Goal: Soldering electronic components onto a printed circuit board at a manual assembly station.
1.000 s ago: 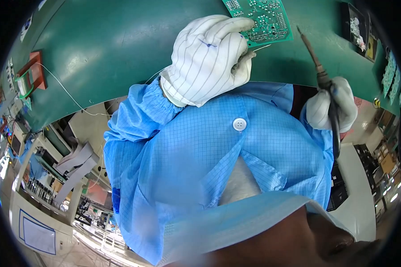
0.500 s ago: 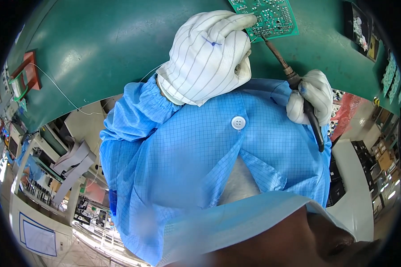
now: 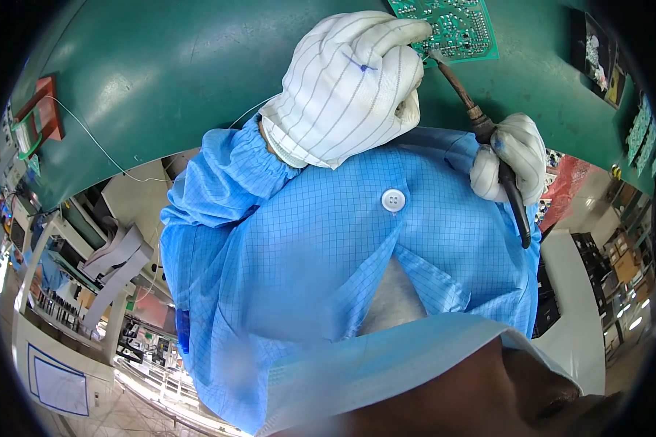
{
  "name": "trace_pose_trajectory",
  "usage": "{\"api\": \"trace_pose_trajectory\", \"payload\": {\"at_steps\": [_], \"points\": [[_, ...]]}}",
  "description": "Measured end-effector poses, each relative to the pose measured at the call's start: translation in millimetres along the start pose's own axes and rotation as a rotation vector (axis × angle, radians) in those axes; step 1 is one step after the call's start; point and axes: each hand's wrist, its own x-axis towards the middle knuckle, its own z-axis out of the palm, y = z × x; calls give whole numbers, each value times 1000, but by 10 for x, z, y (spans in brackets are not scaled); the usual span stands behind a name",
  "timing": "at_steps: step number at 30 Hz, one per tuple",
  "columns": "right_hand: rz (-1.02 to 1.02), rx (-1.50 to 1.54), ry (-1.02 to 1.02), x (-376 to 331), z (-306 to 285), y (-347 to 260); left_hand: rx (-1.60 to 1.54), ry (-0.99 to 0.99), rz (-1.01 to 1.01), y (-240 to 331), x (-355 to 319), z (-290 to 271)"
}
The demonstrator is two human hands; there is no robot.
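A green circuit board [image 3: 474,51], covered with shiny solder joints, lies at the top of the view. My right hand [image 3: 514,156], in a white glove, is closed around the dark handle of a soldering iron [image 3: 463,95]. The iron's tip meets the board's near edge region. Beside that tip is my left hand [image 3: 353,80], gloved in white with grey stripes, its fingers closed and fingertips over the board's left side. Thin solder wire [image 3: 95,142] runs from the left to behind this hand; a short end shows near the tip. The grip itself is mostly hidden.
A reddish-brown stand [image 3: 49,109] with a wire spool sits on the green mat [image 3: 175,65] at the left. At the right are a black tray [image 3: 596,58] and more green boards [image 3: 640,135]. Red plastic wrap [image 3: 567,191] lies near the right table edge.
The board and my left hand appear slightly farther right and up in the view. The iron's tip stays at the board, and both hands keep their grips.
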Motion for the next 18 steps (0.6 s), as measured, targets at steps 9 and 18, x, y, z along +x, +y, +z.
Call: {"api": "trace_pose_trajectory", "payload": {"at_steps": [9, 18], "points": [[33, 59, 92, -113, -35, 35, 57, -18, 1, -34, -61, 85], [541, -344, 816, 41, -666, 130, -293, 211, -190, -55, -53, 2]]}}
